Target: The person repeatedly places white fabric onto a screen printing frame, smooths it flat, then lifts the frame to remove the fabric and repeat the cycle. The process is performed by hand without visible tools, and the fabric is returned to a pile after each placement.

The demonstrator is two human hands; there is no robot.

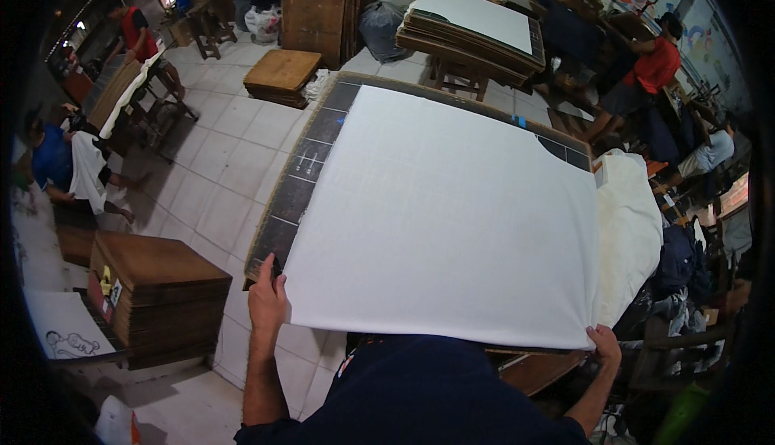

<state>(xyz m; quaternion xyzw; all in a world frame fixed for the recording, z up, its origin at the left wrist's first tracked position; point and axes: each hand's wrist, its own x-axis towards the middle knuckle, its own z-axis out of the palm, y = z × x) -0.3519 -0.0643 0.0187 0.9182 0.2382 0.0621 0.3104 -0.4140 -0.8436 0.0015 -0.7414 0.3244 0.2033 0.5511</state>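
A large white cloth (452,211) lies spread over a dark board (300,166) ruled with thin white lines. The board's far and left margins stay bare, and a dark curved patch shows by the cloth's far right corner. At the near left corner my left hand (268,295) is closed beside the cloth's edge, forefinger pointing up. Something small and dark shows between that finger and thumb; its kind is unclear. My right hand (604,345) pinches the cloth's near right corner. Cream fabric (631,235) hangs in a bulky heap along the board's right side.
A tall stack of brown boards (161,291) stands at left, beside a printed white sheet (66,324). Another board stack (476,29) is beyond the far edge, with a low wooden pile (282,73) left of it. Several people work around the room.
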